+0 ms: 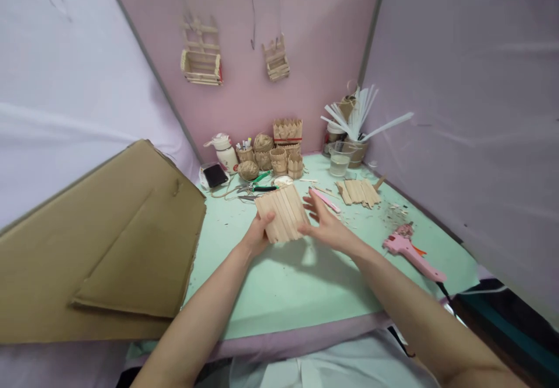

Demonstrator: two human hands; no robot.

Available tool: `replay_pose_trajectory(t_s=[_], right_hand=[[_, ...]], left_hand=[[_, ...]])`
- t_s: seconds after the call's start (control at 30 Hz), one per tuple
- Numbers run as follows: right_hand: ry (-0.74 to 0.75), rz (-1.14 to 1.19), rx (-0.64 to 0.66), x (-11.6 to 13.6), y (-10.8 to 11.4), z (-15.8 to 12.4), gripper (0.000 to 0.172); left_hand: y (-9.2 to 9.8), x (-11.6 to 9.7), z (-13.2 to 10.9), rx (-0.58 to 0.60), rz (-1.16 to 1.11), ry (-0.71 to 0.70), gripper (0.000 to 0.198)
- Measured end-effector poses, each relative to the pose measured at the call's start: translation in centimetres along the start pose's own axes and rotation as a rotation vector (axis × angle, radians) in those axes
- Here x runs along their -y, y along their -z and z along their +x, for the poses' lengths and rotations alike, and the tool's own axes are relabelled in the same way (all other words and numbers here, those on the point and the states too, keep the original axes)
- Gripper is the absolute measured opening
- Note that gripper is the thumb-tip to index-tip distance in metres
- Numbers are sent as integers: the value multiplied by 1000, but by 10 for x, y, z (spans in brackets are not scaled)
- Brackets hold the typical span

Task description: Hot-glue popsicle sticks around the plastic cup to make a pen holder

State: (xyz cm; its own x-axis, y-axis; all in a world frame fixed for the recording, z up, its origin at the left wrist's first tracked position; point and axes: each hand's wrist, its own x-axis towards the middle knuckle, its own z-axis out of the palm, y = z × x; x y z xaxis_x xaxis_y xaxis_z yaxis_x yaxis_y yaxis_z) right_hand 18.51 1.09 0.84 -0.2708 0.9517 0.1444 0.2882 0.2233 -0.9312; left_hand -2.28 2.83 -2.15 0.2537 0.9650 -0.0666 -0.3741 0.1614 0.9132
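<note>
A flat panel of pale wooden craft sticks (283, 214), laid side by side, is held tilted above the table. My left hand (258, 232) grips its left edge, thumb on the front face and the other fingers hidden behind. At the right edge, my right hand (327, 225) has its fingers spread apart, with the thumb at the panel's lower right corner. Just beyond that hand lies a pink craft knife (325, 200). Another, uneven stick panel (358, 193) rests farther right. A pink glue gun (414, 257) lies near the table's right edge.
Green-handled pliers (261, 178), a twine ball (248, 170) and small stick-built pots (278, 161) stand at the back. A clear cup of liquid (339, 161) and white glue sticks (356, 117) are back right. Large cardboard (140, 248) covers the left. Stick baskets (201, 67) hang on the wall.
</note>
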Motion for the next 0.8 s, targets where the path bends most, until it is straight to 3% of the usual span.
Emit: replay_pose_trajectory(t_s=[0.1, 0.2, 0.4, 0.57, 0.8], right_hand=[[-122, 7, -3, 10, -29, 5, 123], [-99, -27, -100, 25, -44, 8, 106], [-31, 103, -178, 24, -45, 22, 85], [19, 141, -125, 5, -48, 33, 79], [35, 249, -108, -12, -48, 40, 80]], left_hand=[[5, 0, 0, -16, 8, 33, 90], [9, -3, 0, -17, 15, 37, 90], [5, -10, 0, 46, -16, -50, 94], [3, -7, 3, -85, -37, -94, 88], [9, -9, 6, -57, -31, -118, 94]])
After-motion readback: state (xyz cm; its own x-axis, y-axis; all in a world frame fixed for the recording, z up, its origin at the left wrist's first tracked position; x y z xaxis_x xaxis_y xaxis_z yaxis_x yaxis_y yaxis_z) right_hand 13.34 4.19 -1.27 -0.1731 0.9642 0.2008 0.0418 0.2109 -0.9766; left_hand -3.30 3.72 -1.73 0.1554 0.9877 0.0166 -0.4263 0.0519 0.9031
